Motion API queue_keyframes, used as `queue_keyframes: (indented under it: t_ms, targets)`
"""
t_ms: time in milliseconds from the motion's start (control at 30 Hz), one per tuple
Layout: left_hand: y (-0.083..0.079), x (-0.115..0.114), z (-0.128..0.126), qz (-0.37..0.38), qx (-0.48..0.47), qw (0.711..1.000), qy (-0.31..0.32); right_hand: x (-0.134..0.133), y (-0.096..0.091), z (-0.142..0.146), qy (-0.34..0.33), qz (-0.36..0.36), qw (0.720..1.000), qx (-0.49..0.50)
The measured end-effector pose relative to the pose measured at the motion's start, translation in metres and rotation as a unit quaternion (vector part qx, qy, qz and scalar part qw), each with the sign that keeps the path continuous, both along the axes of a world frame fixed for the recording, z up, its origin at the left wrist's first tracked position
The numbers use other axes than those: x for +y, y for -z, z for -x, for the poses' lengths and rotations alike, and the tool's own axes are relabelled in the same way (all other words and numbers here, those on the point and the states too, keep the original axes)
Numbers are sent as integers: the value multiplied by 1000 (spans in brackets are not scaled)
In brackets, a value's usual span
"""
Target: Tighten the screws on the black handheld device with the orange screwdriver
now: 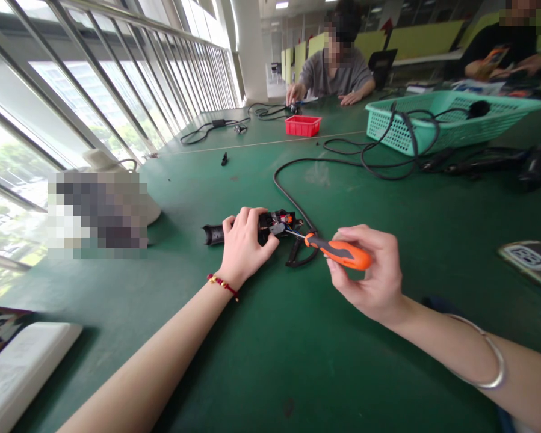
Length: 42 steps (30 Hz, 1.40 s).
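Green desk (270,361): long, pale seam line across far part.
Centre: black opened device (277,224) lying flat, wiring exposed; black cord (275,177) curving off toward mint basket (432,129) at far right.
Red bin (302,125) just beyond seam.
Small black part (225,159) alone, mid-left.
Cable with adapter (216,123) on window side.
Black tools (491,161) just beside basket.
Phone (529,261) at right edge.
White book (21,367) at near-left corner.

A red beaded cord bracelet (222,285) sits behind the left hand (245,246); well right of it, a thin silver bangle (489,355) sits behind the right hand (369,273).
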<state>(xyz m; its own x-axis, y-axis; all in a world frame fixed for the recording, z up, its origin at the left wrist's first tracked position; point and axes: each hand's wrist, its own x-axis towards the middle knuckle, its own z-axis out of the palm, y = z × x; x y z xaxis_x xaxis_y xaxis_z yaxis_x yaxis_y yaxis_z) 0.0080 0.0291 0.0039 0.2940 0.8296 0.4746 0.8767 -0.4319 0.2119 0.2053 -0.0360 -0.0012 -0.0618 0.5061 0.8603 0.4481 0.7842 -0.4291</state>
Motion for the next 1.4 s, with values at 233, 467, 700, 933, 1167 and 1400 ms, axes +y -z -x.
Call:
queue_keyframes:
  t_ms: [233, 467, 700, 933, 1167, 1400]
  targets:
    - [-1, 0, 0, -1, -5, 1000, 1, -4, -3, 0, 29, 66, 997, 13]
    - [0, 0, 0, 1, -4, 1000, 0, 0, 2, -1, 18, 6, 1000, 14]
    - [1, 0, 0, -3, 0, 1000, 3, -2, 2, -2, 34, 45, 998, -6]
    - [1, 0, 0, -9, 5, 1000, 3, -2, 1, -2, 19, 16, 1000, -1]
    - [4, 3, 2, -5, 2, 1000, 1, -2, 4, -3, 25, 19, 1000, 4]
    - [4, 3, 1, -9, -4, 1000, -11, -2, 3, -3, 12, 35, 999, -4]
